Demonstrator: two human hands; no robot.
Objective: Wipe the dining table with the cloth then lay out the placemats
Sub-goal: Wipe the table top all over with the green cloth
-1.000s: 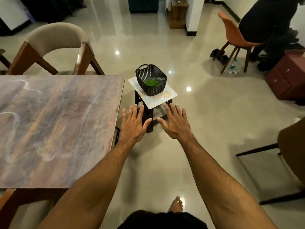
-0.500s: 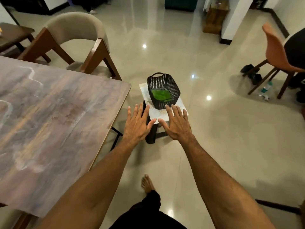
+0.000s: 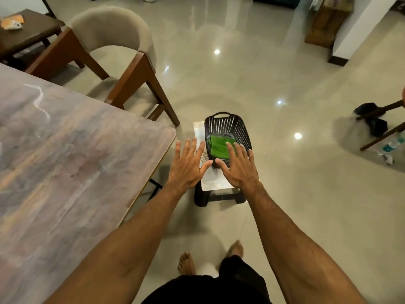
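Note:
A green cloth (image 3: 219, 147) lies folded inside a black perforated basket (image 3: 228, 126). The basket stands on pale patterned placemats (image 3: 211, 182) laid over a small dark stool (image 3: 202, 197). The dining table (image 3: 65, 163), with a streaked brown-grey top, fills the left side. My left hand (image 3: 188, 166) is stretched out flat, fingers spread, in the air above the placemats' left edge. My right hand (image 3: 238, 165) is also flat and spread, its fingertips over the basket's near rim and the cloth. Neither hand holds anything.
A beige chair with wooden legs (image 3: 114, 62) stands at the table's far end. A dark side table (image 3: 26, 34) is at top left. An orange chair's legs (image 3: 383, 137), shoes (image 3: 372, 119) and a bottle (image 3: 392, 148) sit on the floor right. My bare feet (image 3: 186, 263) are on glossy tiles.
I have stepped closer to the stool. Both outstretched hands now reach over the placemats and basket instead of hovering short of them.

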